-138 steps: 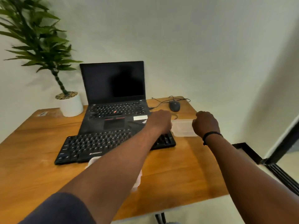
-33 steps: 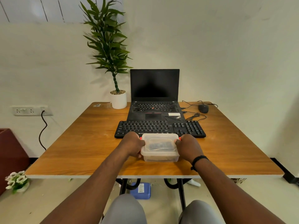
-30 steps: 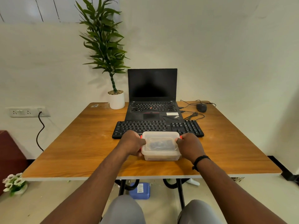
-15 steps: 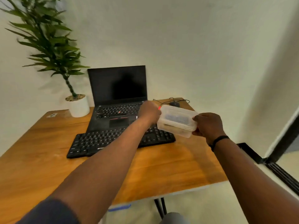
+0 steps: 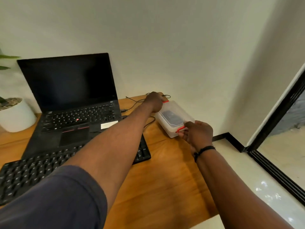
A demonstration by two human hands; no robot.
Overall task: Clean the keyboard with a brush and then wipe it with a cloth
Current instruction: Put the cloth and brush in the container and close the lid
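A clear plastic box (image 5: 173, 118) with a lid and red clips is at the table's far right corner, something dark inside it. My left hand (image 5: 154, 101) grips its far end and my right hand (image 5: 197, 133) grips its near end. Whether the box rests on the table I cannot tell. The black keyboard (image 5: 31, 172) lies at the lower left, partly hidden under my left arm. No brush or cloth shows in the open.
An open black laptop (image 5: 72, 100) stands behind the keyboard on the wooden table (image 5: 165, 187). A white plant pot (image 5: 14, 114) is at the far left. Black cables (image 5: 135, 103) trail near the box. The table's right edge drops to the floor.
Both hands have carried the box from in front of the keyboard to the far right corner of the table and lowered it there; the camera has swung right and closer.
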